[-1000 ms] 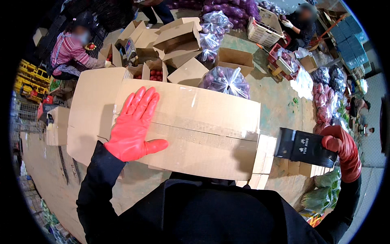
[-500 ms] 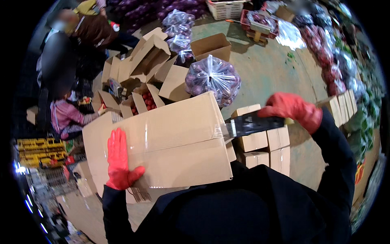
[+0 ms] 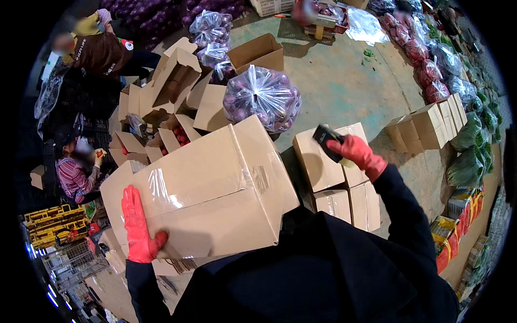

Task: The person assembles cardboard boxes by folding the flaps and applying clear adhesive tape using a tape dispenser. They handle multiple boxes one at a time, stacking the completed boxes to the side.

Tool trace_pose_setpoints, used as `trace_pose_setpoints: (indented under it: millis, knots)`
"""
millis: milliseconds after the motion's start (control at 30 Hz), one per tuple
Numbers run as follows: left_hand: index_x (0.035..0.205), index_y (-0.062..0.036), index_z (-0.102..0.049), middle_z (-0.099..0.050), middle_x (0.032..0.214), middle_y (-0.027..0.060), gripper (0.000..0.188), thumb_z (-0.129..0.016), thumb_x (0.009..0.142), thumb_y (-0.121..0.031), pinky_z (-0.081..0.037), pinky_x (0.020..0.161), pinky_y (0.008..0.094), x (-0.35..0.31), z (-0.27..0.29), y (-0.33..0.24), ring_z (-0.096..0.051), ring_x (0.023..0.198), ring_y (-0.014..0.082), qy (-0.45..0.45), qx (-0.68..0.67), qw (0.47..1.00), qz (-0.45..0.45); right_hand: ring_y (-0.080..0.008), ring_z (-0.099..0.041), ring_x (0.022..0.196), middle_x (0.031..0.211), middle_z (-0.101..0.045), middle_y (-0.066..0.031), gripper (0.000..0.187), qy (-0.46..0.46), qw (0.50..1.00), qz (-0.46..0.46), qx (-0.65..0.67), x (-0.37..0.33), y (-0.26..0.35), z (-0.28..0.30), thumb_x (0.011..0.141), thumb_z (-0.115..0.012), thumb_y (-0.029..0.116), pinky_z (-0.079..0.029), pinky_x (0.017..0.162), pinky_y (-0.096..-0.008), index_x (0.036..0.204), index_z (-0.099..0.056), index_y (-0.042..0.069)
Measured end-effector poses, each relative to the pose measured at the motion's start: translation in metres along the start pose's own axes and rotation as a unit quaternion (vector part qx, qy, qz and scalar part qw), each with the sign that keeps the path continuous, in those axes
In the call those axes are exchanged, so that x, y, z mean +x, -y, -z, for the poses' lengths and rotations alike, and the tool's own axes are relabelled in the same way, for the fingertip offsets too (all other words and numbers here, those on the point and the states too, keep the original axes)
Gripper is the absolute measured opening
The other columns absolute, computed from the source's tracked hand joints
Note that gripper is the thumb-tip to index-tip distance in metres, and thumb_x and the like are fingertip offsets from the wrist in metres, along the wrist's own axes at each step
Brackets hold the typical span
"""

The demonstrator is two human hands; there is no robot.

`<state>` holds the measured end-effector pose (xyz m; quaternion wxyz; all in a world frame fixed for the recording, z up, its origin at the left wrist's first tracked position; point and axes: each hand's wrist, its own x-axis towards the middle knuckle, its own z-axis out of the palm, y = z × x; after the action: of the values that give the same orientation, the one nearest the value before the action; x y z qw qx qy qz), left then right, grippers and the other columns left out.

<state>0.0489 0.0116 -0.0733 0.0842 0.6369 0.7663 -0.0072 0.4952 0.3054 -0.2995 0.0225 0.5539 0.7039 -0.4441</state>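
A large brown cardboard box point(image 3: 207, 185) lies tilted in front of me, its right end face showing. Shiny clear tape runs along its middle seam. My left hand point(image 3: 139, 226), in a red rubber glove, rests flat on the left part of the box with its fingers stretched out. My right hand point(image 3: 360, 155), gloved in the same red, grips a black tape dispenser point(image 3: 327, 143) off the box's right end, above some smaller closed boxes point(image 3: 322, 164). The fingertips of that hand are partly hidden behind the dispenser.
Beyond the box stands a clear bag of purplish round produce point(image 3: 262, 99). Open cartons point(image 3: 175, 81), some with red fruit, crowd the far left. A person in a striped top point(image 3: 75, 175) sits there; another in brown point(image 3: 99, 54) bends farther back. Closed boxes point(image 3: 425, 126) stand right.
My right hand has swung leftward with the tape dispenser; the tape stretched from it to the box edge no longer shows. The box has tilted, revealing its end. My left hand stays on it.
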Motion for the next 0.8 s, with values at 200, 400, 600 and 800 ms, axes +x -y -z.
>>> trace_pose_setpoints:
  millis: [200, 400, 600, 800]
  knots:
    - [0.144, -0.0003, -0.030, -0.023, 0.151, 0.0196, 0.069, -0.040, 0.088, -0.040, -0.012, 0.115, 0.0439, -0.001, -0.010, 0.012, -0.019, 0.141, 0.0361, -0.047, -0.078, 0.996, -0.005, -0.0372, -0.063, 0.090, 0.094, -0.065, -0.0236, 0.063, -0.171, 0.974, -0.107, -0.105, 0.005, -0.079, -0.092, 0.068, -0.074, 0.053, -0.049, 0.079, -0.0415, 0.096, -0.061, -0.002]
    - [0.144, -0.0020, -0.032, -0.028, 0.149, 0.0188, 0.060, -0.046, 0.088, -0.020, -0.013, 0.114, 0.0449, 0.004, -0.001, -0.003, -0.020, 0.140, 0.0370, -0.067, -0.043, 0.997, -0.018, -0.0370, -0.062, 0.091, 0.101, -0.065, -0.0191, 0.048, -0.277, 0.955, -0.008, -0.110, 0.008, -0.053, -0.142, 0.074, -0.071, 0.039, -0.048, 0.079, -0.0441, 0.103, -0.061, 0.002]
    - [0.144, -0.0015, -0.031, -0.027, 0.149, 0.0209, 0.067, -0.050, 0.086, -0.030, -0.011, 0.114, 0.0479, 0.000, -0.001, 0.000, -0.018, 0.140, 0.0393, -0.048, -0.020, 0.999, 0.012, -0.0294, -0.032, 0.136, 0.144, -0.037, -0.0172, 0.058, -0.131, 0.869, 0.397, 0.263, -0.072, 0.159, -0.047, 0.087, -0.061, 0.014, -0.024, 0.112, -0.0382, 0.139, -0.039, 0.004]
    - [0.144, -0.0018, -0.031, -0.026, 0.150, 0.0212, 0.070, -0.052, 0.085, -0.032, -0.010, 0.114, 0.0489, -0.002, -0.001, -0.011, -0.017, 0.140, 0.0398, -0.056, -0.056, 0.997, 0.020, -0.0320, -0.003, 0.144, 0.155, -0.010, -0.0186, 0.070, -0.008, 0.787, 0.550, 0.281, -0.095, 0.215, -0.061, 0.088, -0.050, 0.020, -0.004, 0.115, -0.0405, 0.148, -0.018, 0.003]
